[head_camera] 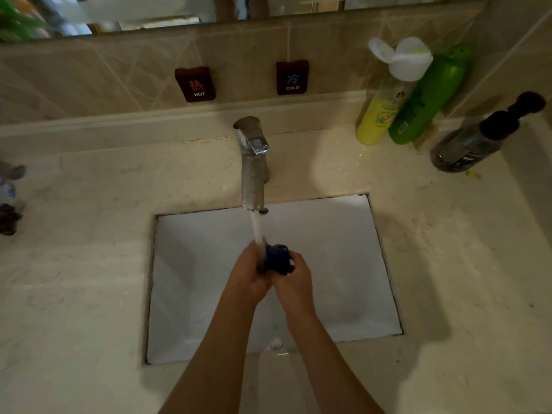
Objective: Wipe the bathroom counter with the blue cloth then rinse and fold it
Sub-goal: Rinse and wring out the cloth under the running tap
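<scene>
The blue cloth [277, 258] is bunched into a dark wad over the white sink basin [343, 264]. My left hand [249, 274] and my right hand [294, 279] are both closed around it, pressed together, so most of the cloth is hidden. A stream of water [257, 231] runs from the chrome faucet [253, 171] and lands on the cloth and my left fingers. The beige marble counter [89, 264] surrounds the basin.
At the back right stand a yellow bottle with an open white cap [380, 112], a green bottle [427, 100] and a dark pump bottle [478, 138]. HOT [195, 83] and COLD [292, 77] signs hang on the tiled wall. Small dark items [10, 198] sit at the left edge.
</scene>
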`<state>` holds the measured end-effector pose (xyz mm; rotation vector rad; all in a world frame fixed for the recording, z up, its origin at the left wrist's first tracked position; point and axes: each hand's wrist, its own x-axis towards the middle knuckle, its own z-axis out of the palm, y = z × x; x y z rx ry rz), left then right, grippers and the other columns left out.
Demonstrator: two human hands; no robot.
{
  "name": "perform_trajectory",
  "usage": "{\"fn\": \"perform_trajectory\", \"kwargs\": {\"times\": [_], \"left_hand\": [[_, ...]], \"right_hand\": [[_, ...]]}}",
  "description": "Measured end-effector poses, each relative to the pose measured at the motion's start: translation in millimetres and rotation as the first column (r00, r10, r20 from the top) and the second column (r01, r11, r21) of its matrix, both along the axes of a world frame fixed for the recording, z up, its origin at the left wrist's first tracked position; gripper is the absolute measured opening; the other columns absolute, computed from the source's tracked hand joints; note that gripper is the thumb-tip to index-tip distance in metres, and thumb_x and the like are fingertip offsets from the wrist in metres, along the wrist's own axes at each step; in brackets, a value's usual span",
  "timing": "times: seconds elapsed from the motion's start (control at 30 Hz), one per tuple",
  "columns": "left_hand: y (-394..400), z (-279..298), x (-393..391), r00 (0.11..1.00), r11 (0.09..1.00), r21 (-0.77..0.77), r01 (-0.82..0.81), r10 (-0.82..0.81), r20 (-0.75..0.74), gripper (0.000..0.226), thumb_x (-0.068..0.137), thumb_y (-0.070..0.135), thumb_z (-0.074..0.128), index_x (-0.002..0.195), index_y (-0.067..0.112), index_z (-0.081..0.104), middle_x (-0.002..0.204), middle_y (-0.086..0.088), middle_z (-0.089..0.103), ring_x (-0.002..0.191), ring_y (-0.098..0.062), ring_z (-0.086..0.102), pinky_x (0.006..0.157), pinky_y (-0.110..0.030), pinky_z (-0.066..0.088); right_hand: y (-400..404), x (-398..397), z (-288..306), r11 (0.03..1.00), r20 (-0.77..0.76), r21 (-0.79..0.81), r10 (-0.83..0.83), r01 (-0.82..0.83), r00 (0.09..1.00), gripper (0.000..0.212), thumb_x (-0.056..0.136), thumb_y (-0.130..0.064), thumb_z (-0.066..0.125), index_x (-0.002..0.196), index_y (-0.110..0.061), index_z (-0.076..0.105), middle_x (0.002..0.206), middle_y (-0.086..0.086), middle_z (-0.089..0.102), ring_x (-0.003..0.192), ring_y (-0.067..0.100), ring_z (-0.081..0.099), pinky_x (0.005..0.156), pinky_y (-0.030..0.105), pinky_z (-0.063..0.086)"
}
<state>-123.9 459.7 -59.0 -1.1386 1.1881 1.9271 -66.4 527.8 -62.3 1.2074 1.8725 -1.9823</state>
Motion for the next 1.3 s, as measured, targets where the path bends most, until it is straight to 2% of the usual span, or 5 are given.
{"fn": "perform_trajectory", "kwargs": {"times": [0.3, 0.57, 0.8, 0.93, 1.3], "left_hand": [[-30.1, -9.5, 15.2, 0.993, 0.913, -0.408, -0.027, -0.021, -0.114, 0.018, 0.086, 0.021, 0.071, 0.086, 0.005, 0.063, 0.091, -0.018, 0.067, 0.079, -0.028, 0.062, 0.066, -0.033, 0.051], [-32.4, -2.9, 35.7, 0.983, 0.804, -0.585, -0.104, -0.006, -0.183, 0.034, 0.078, 0.03, 0.073, 0.103, 0.008, 0.067, 0.112, -0.016, 0.064, 0.092, -0.029, 0.067, 0.058, -0.03, 0.057], [-21.8, 18.2, 38.8, 0.947, 0.828, -0.559, -0.039, -0.149, -0.286, 0.019, 0.097, 0.025, 0.052, 0.1, 0.009, 0.063, 0.092, -0.008, 0.066, 0.082, -0.018, 0.063, 0.064, -0.025, 0.052], [-21.3, 22.9, 35.0, 0.943, 0.848, -0.528, 0.043, -0.208, -0.258, 0.01, 0.093, 0.01, 0.055, 0.094, 0.008, 0.065, 0.091, -0.015, 0.068, 0.076, -0.02, 0.064, 0.06, -0.027, 0.054], [-31.1, 23.1, 24.8, 0.996, 0.929, -0.365, 0.067, -0.084, -0.031, 0.017, 0.092, 0.025, 0.063, 0.099, 0.009, 0.065, 0.1, -0.017, 0.071, 0.091, -0.035, 0.069, 0.082, -0.047, 0.058]], "right_hand": [[-3.1, -22.7, -1.2, 0.84, 0.084, -0.462, -0.276, 0.283, 0.958, 0.016, 0.094, -0.023, 0.064, 0.107, -0.012, 0.067, 0.111, 0.014, 0.071, 0.104, 0.031, 0.067, 0.088, 0.048, 0.057], [-19.8, -19.7, -8.6, 0.817, 0.092, -0.49, -0.299, 0.305, 0.95, 0.029, 0.101, -0.032, 0.053, 0.123, -0.014, 0.059, 0.116, 0.016, 0.07, 0.103, 0.036, 0.069, 0.089, 0.055, 0.057], [-10.2, -22.9, 8.6, 0.77, 0.125, -0.614, -0.123, 0.174, 0.985, 0.033, 0.086, -0.025, 0.06, 0.112, -0.007, 0.07, 0.106, 0.016, 0.073, 0.102, 0.034, 0.066, 0.092, 0.049, 0.054], [-2.0, -29.8, 6.9, 0.948, -0.004, -0.315, 0.055, -0.054, 0.998, 0.033, 0.094, -0.016, 0.06, 0.126, -0.017, 0.057, 0.116, 0.012, 0.068, 0.103, 0.032, 0.067, 0.093, 0.053, 0.055], [9.0, -33.7, 3.0, 0.868, 0.051, -0.479, -0.124, 0.133, 0.991, 0.032, 0.094, -0.03, 0.058, 0.119, -0.014, 0.068, 0.113, 0.016, 0.072, 0.108, 0.035, 0.066, 0.101, 0.052, 0.05]]}}
